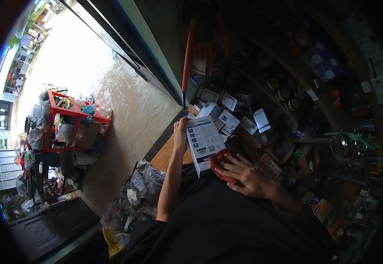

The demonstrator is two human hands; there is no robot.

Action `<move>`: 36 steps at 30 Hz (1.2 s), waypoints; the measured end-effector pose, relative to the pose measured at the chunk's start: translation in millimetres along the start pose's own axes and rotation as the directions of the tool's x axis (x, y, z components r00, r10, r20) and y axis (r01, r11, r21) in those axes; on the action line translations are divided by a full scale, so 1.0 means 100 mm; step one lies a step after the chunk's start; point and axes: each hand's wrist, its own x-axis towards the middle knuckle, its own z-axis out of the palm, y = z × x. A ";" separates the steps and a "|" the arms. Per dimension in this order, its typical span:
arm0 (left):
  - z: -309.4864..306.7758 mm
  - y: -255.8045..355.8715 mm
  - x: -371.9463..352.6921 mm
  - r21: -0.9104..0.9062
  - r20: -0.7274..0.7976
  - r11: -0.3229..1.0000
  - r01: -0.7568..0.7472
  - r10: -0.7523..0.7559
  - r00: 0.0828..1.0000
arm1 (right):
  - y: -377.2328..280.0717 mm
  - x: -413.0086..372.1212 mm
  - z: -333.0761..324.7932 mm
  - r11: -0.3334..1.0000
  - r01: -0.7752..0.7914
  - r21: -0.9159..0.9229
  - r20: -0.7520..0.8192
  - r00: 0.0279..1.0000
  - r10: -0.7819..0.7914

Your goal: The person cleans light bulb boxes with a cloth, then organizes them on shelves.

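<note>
A white and blue cardboard box (204, 136), printed with icons, text and a QR code, is held tilted in front of my body. My left hand (181, 134) grips its upper left edge; some of the fingers are hidden behind it. A crumpled red cloth (220, 163) lies against the box's lower right corner. My right hand (248, 176) holds this cloth, its fingers stretched over it. Beyond the box, several white printed boxes (229, 119) lie in a loose pile on the floor.
Shelves of goods (288, 94) line the dim right side. An orange-handled tool (188, 57) stands by the doorway. Plastic bags (141, 187) are heaped at lower left. Outside, a red frame (68, 112) stands among more bags. A dark panel (55, 224) is at bottom left.
</note>
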 end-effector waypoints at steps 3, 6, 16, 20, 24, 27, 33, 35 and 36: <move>0.00 0.00 -0.02 -0.025 -0.017 1.000 0.015 -0.015 1.000 | 0.06 0.12 0.03 0.995 -0.040 -0.089 -0.074 0.997 0.033; 0.12 0.28 -0.04 0.101 0.027 0.988 -0.117 0.114 0.993 | 0.09 0.40 0.00 0.986 -0.120 -0.116 -0.224 0.970 0.092; 0.30 0.73 -0.21 0.214 -0.011 0.966 -0.146 0.152 0.988 | 0.29 1.22 -0.11 0.983 -0.099 -0.154 -0.502 0.865 0.008; 0.14 0.01 0.04 -0.011 -0.076 0.988 -0.151 0.150 0.986 | 0.09 1.23 0.02 0.989 0.006 -0.147 -0.363 0.930 -0.060; -0.04 -0.24 0.04 -0.251 -0.004 0.964 0.086 -0.090 0.996 | -0.03 0.95 0.13 0.992 0.098 -0.079 -0.107 0.989 -0.106; 0.14 0.22 -0.14 -0.127 -0.060 0.991 -0.031 0.023 0.998 | 0.09 0.96 0.09 0.990 0.016 -0.137 -0.209 0.977 -0.045; 0.21 0.20 -0.18 0.584 0.044 0.653 -0.482 0.567 0.822 | 0.20 1.38 -0.12 0.980 -0.122 -0.158 -0.396 0.917 0.050; 0.16 0.18 -0.15 0.471 0.047 0.717 -0.514 0.561 0.827 | 0.17 1.37 0.02 0.984 -0.032 -0.177 -0.364 0.931 -0.036; 0.12 0.16 -0.14 0.410 0.045 0.747 -0.523 0.556 0.830 | 0.14 1.33 0.10 0.982 0.013 -0.186 -0.343 0.936 -0.078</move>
